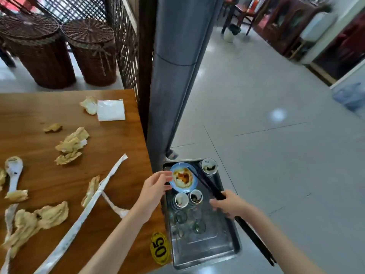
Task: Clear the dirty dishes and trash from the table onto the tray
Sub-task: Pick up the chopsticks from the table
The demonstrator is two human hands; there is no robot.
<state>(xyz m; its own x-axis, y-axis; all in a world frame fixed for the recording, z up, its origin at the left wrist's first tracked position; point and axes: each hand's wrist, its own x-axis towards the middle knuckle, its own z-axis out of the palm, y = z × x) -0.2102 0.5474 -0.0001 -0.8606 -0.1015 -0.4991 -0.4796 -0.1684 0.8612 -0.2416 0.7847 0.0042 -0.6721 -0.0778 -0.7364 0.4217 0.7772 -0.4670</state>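
Note:
A metal tray [221, 248] sits low to the right of the wooden table [118, 147]. My left hand [155, 187] holds a blue saucer [183, 178] with orange sauce residue by its rim, over the tray's far end. My right hand [230, 204] grips a bundle of dark chopsticks [207, 184] that slants across the tray. Stacked small cups [208, 167] stand at the tray's far corner, two more cup stacks [187, 199] in its middle, and clear glasses [188, 222] nearer me. Crumpled napkins [72, 144], paper chopstick wrappers [87, 210] and a white spoon [13, 171] lie on the table.
A yellow "05" number tag [160, 248] lies at the table's near right corner. A folded white napkin [111, 110] rests at the far edge. A grey pillar [173, 76] and lattice screen stand behind the table. Two wicker baskets [59, 48] are beyond. Tiled floor spreads to the right.

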